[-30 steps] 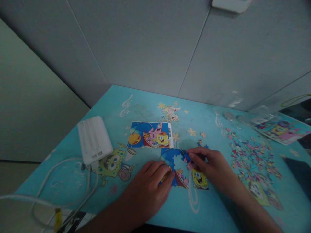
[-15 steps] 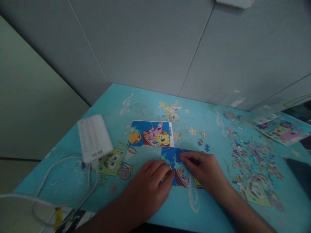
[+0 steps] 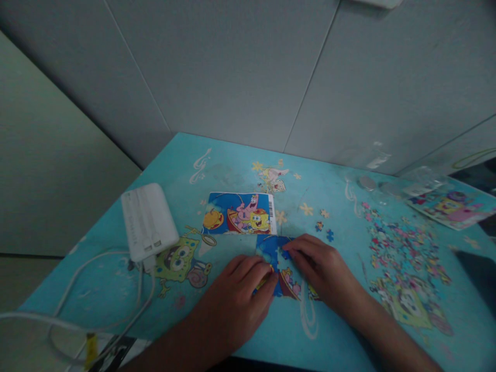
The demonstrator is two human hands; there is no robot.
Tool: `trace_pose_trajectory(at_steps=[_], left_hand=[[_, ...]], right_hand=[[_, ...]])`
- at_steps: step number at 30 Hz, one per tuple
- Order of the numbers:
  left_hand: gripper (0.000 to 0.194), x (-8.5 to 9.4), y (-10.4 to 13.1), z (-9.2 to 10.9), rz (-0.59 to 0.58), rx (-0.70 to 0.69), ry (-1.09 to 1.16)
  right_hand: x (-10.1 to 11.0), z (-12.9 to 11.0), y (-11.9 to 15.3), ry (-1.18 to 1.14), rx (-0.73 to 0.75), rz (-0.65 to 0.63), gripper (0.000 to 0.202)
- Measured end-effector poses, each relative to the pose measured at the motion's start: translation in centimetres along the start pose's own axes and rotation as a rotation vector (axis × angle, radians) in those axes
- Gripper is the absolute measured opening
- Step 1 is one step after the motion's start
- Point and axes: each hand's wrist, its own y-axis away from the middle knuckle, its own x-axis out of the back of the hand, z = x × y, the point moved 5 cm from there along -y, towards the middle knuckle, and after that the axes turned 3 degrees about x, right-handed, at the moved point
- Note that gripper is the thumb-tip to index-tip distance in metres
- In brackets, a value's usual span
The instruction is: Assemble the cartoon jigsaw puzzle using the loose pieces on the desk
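A partly joined jigsaw puzzle [image 3: 266, 249], mostly blue, lies on the table in front of me. My left hand [image 3: 244, 292] is closed at its lower left, thumb and fingers gripping the joined pieces. My right hand [image 3: 323, 263] pinches a small blue puzzle piece [image 3: 285, 254] over a gap in the upper middle, and covers much of the puzzle's right side. Just beyond lies the picture card [image 3: 240, 213], showing cartoon figures in a boat and a burger. Two loose pieces [image 3: 329, 235] rest to the right of the card.
Many loose puzzle pieces [image 3: 403, 253] are spread on the right of the blue cartoon-printed table [image 3: 232, 160]. A white power bank [image 3: 149, 222] with white cables [image 3: 96, 328] lies at left. At the back right are a colourful packet [image 3: 453, 206] and clear plastic [image 3: 377, 157].
My right fingertips have shifted slightly left and down with the blue piece at the gap. My left hand stays in place on the puzzle.
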Motion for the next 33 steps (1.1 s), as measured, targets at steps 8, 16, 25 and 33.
trace_pose_trajectory(at_steps=[8, 16, 25, 33], left_hand=[[0.030, -0.1, 0.1, -0.1, -0.010, -0.005, -0.015], [0.027, 0.1, 0.1, -0.1, 0.002, -0.002, 0.020], [0.026, 0.1, 0.0, 0.0, 0.010, -0.009, -0.001], [0.027, 0.2, 0.0, 0.0, 0.011, -0.010, -0.005]], right_hand=[[-0.8, 0.2, -0.5, 0.160, 0.123, -0.011, 0.023], [1.1, 0.2, 0.4, 0.187, 0.044, 0.089, 0.014], [-0.2, 0.3, 0.7, 0.278, -0.026, -0.021, 0.015], [-0.4, 0.3, 0.5, 0.311, 0.035, -0.004, 0.012]])
